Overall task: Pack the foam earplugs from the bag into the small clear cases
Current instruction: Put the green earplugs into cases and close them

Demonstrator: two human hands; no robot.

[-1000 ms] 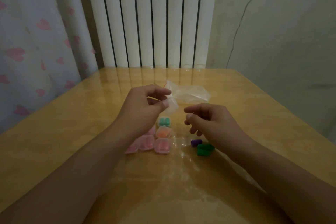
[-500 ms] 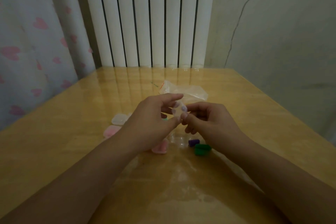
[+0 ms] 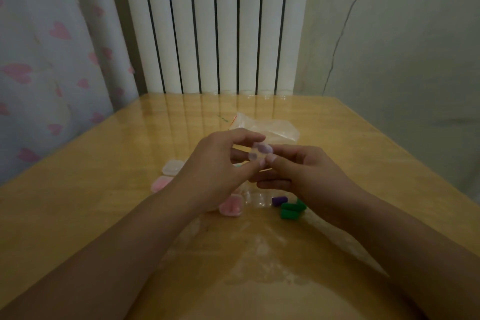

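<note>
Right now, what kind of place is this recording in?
Probably a room at home, not a lab: a white column radiator against the wall, a curtain with pink hearts beside it, and a glossy wooden table pushed into the corner.

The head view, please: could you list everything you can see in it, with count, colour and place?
clear case in hand: one, purple inside, pinched between both hands.
cases on table: three showing, pinkish, under and beside left arm.
purple earplug: one, loose, by right wrist.
green earplugs: about two, beside it.
plastic bag: one, clear, behind hands.
table: one, glossy wood.
radiator: white, behind.
curtain: pink hearts, left.
left hand: grips case.
right hand: pinches case.
</note>
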